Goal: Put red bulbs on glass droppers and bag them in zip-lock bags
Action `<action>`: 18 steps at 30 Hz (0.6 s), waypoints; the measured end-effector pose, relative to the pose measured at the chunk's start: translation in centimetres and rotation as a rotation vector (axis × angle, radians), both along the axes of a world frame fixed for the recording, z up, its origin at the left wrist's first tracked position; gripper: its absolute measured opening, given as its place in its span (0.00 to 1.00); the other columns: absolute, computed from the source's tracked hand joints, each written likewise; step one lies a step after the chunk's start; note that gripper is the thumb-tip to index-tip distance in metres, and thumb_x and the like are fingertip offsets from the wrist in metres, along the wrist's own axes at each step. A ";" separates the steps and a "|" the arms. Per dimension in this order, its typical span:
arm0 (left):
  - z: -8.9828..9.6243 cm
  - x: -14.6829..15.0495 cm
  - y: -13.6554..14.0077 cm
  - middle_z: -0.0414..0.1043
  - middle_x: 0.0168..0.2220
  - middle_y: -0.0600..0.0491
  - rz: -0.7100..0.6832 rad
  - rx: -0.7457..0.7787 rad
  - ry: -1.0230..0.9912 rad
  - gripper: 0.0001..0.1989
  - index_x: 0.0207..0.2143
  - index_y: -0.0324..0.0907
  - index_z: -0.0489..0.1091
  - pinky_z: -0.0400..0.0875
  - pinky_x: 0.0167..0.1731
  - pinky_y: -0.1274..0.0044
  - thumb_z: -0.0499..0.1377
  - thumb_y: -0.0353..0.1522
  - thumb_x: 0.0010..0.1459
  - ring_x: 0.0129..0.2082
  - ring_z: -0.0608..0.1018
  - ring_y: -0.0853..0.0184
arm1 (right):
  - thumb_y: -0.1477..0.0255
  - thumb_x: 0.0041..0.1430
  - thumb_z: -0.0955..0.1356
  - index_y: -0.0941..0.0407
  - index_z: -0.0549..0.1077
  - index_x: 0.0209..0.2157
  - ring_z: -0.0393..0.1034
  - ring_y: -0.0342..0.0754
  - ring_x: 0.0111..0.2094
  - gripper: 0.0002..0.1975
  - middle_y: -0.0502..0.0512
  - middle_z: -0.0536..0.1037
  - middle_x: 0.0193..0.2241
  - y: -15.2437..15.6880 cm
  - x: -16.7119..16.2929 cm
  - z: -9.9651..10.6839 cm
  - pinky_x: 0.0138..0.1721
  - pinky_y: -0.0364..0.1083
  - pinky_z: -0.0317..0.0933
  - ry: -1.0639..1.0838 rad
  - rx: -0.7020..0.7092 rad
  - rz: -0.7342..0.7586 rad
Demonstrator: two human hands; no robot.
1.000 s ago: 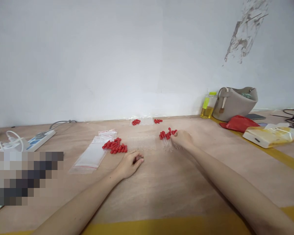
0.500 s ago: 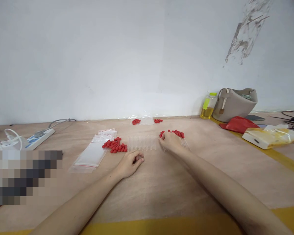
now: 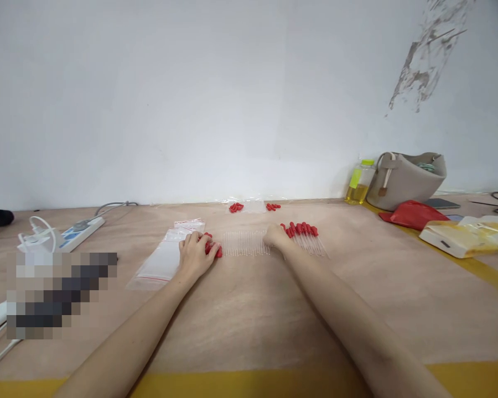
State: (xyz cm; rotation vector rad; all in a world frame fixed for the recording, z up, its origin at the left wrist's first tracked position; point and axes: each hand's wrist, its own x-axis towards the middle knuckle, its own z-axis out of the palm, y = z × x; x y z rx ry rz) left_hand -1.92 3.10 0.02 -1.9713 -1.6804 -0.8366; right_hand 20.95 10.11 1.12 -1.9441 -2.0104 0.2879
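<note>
My left hand (image 3: 194, 256) is over a pile of small red teardrop-shaped pieces (image 3: 216, 250), its fingers apart and touching them; it hides most of the pile. At the right end of a row of thin clear sticks (image 3: 244, 243), my right hand (image 3: 275, 237) has its fingers drawn together. What they pinch, if anything, is hidden. Just right of that hand lie several clear sticks with red heads (image 3: 305, 229), side by side in a fan.
Clear zip bags (image 3: 157, 262) lie left of my left hand. By the wall are two small red clusters (image 3: 236, 208) on clear plastic. A power strip (image 3: 82, 235) is on the left; a bottle (image 3: 358, 185), grey bag (image 3: 404, 179), red packet (image 3: 413, 215) and yellow-white pack (image 3: 467, 237) are on the right.
My left hand has moved left, from in front of the clear row onto the red pile. My right hand has moved left off the red-headed sticks to the row's right end. The view has shifted slightly.
</note>
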 end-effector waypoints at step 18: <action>0.2 5.3 -3.9 0.67 0.29 0.53 -0.612 -0.225 -0.202 0.06 0.30 0.40 0.66 0.64 0.30 0.78 0.51 0.31 0.55 0.29 0.69 0.69 | 0.77 0.55 0.57 0.61 0.70 0.37 0.63 0.46 0.35 0.13 0.59 0.69 0.32 -7.3 6.4 -0.2 0.38 0.43 0.56 0.139 0.509 0.311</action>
